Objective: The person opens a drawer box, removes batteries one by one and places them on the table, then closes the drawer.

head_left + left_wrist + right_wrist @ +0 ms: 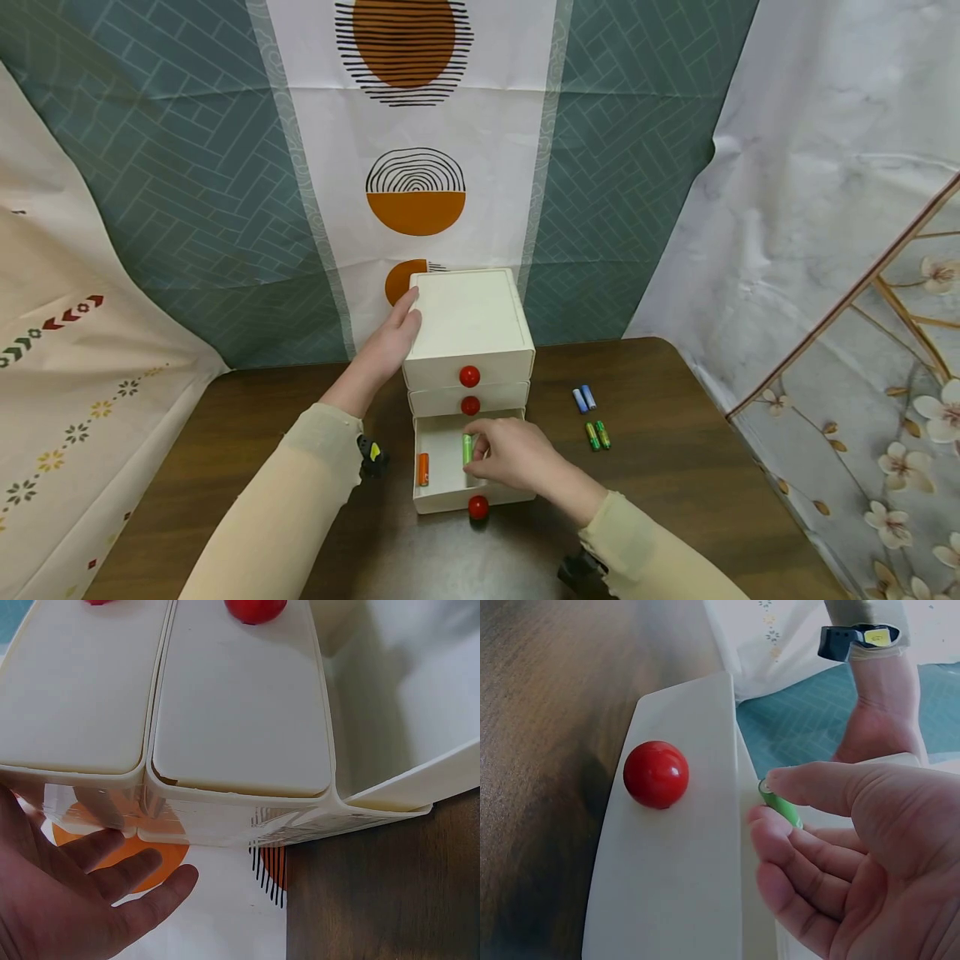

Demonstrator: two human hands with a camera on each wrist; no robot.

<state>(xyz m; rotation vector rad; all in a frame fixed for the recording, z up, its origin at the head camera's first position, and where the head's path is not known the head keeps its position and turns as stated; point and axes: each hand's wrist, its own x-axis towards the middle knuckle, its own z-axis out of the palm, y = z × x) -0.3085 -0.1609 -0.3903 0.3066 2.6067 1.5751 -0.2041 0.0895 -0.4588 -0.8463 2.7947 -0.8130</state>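
Observation:
A white cabinet (468, 321) has three drawers with red knobs, and its bottom drawer (442, 502) is pulled out. My left hand (386, 346) rests against the cabinet's upper left side; in the left wrist view its fingers (154, 900) are spread and loosely extended along that side. Over the bottom drawer, my right hand (517, 454) pinches a light green battery (467, 448) between thumb and fingers. The right wrist view shows one end of this green battery (781, 806) by the thumb tip. An orange battery (423, 469) lies inside the drawer at its left.
On the brown table (660, 492), right of the cabinet, lie two blue-and-white batteries (584, 398) and two green-and-gold batteries (597, 435). Patterned cloth (637, 167) hangs behind the cabinet. More cloth drapes along both sides of the table.

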